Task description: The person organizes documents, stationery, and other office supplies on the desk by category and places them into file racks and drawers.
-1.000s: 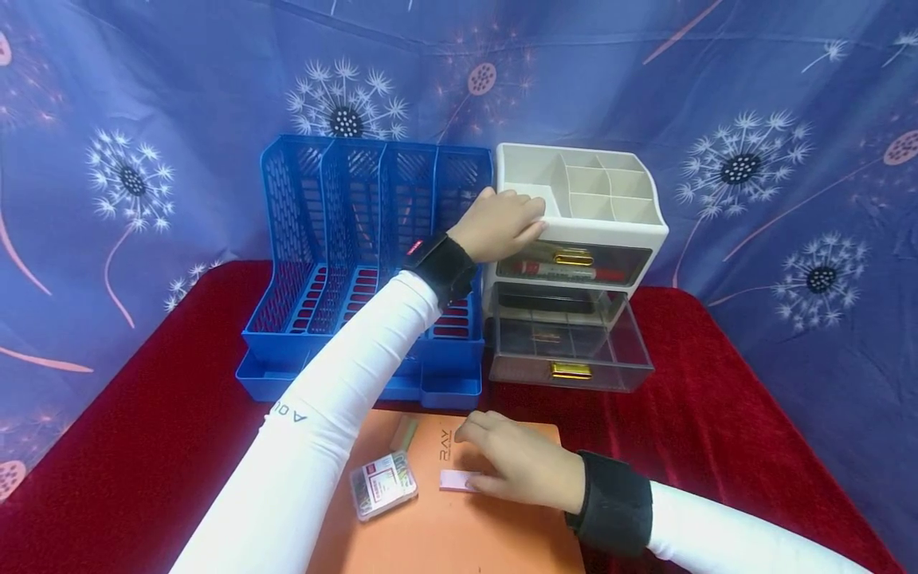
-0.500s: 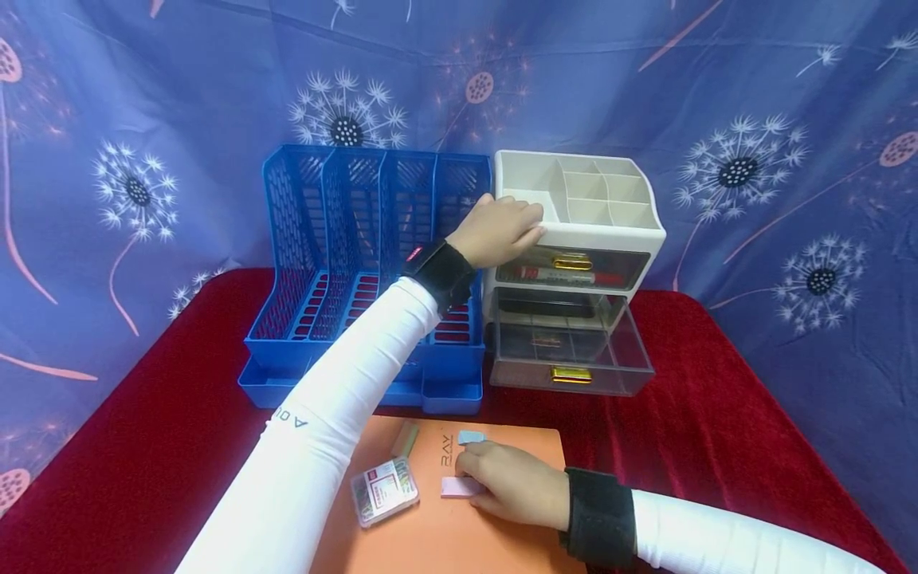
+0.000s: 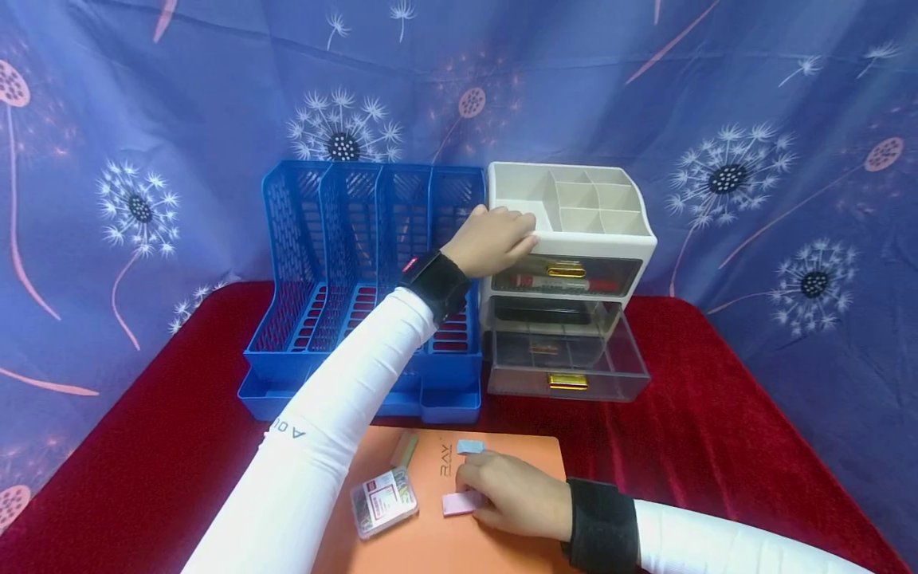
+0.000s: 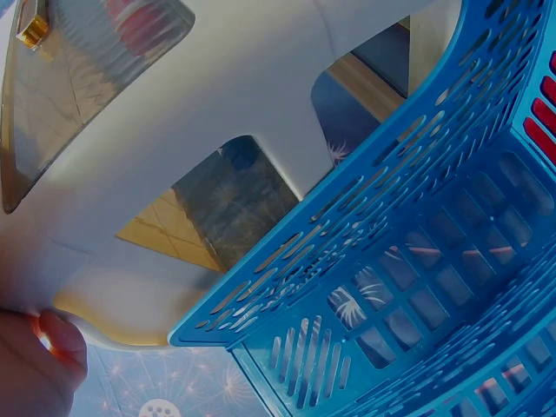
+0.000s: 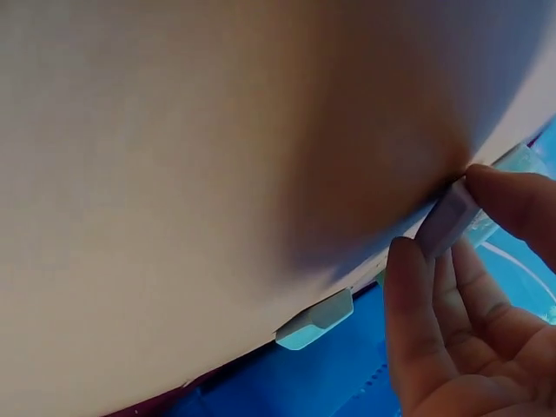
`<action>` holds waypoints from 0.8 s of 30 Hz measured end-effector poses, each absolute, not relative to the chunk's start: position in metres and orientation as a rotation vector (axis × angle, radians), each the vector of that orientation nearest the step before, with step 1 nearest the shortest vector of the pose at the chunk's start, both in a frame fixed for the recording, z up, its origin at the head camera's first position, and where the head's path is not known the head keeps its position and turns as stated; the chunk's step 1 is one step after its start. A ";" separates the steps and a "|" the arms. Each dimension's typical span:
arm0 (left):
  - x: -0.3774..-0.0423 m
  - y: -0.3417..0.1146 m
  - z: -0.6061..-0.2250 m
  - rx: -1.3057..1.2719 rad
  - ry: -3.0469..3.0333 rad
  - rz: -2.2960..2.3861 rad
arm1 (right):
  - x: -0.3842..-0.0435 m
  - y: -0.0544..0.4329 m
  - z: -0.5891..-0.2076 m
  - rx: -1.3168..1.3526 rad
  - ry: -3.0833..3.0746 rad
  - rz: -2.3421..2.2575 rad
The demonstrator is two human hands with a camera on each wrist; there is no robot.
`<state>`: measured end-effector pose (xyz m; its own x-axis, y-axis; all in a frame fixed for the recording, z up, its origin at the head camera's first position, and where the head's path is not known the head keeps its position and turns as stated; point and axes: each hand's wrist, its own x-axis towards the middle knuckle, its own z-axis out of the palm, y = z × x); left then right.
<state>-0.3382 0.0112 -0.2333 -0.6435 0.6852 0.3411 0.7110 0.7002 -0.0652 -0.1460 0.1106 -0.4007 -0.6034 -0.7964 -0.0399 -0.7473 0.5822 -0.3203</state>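
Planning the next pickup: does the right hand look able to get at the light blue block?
Probably yes: the light blue block lies just beyond the right hand, nothing visible between, though that hand pinches the pink block and may need to release it.

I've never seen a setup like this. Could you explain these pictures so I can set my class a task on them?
There is no machine here: a person works with two bare hands. The head picture comes from a camera worn on the person's head, looking forward and down. The other two come from cameras worn on the wrists, each showing that hand's work.

The left hand grips the front rim of a white desk organizer, whose clear lower drawer is pulled out. A blue file rack stands beside it. The right hand pinches a small pink block in its fingers over an orange mat. On that mat lie a pale blue block, a greenish block and a labelled clear plastic box. Red cloth lies beneath.
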 end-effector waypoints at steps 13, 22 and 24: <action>-0.336 0.011 -0.234 -1.099 -2.564 -0.099 | -0.144 0.124 -0.378 -1.240 2.600 -0.515; -0.336 0.010 -0.232 -1.100 -2.564 -0.109 | -0.150 0.139 -0.347 -1.299 2.684 -0.645; -0.336 0.010 -0.232 -1.101 -2.565 -0.112 | -0.152 0.143 -0.339 -1.296 2.702 -0.694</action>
